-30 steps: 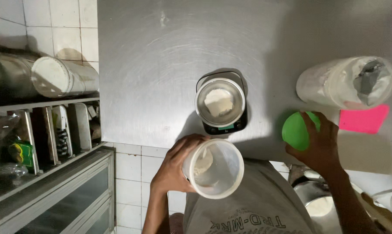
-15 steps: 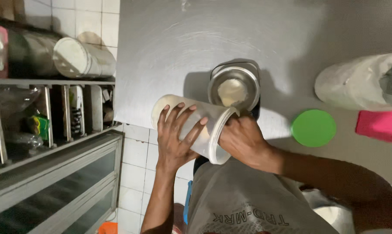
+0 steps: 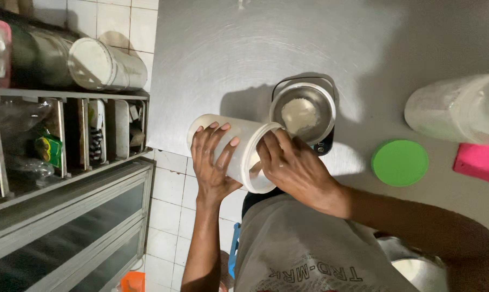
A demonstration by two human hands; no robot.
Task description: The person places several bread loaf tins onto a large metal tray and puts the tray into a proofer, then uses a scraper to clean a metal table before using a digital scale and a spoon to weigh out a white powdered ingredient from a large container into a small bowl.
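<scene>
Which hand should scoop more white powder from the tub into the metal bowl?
Probably the right hand: its fingers already sit at the tub mouth, beside the metal bowl. The left hand wraps the tub's side, holding it tilted.

Tub: white plastic tub (image 3: 239,151), tipped on its side over the desk's (image 3: 228,48) near edge.
Bag: clear bag of white powder (image 3: 455,108), at the desk's right edge.
Pink pack: flat pink pack (image 3: 480,162), just below the bag.
Shelf jar: white-lidded jar (image 3: 106,65), lying on the shelf, left.
Green packet: small green-yellow packet (image 3: 48,150), in the shelf rack.
</scene>
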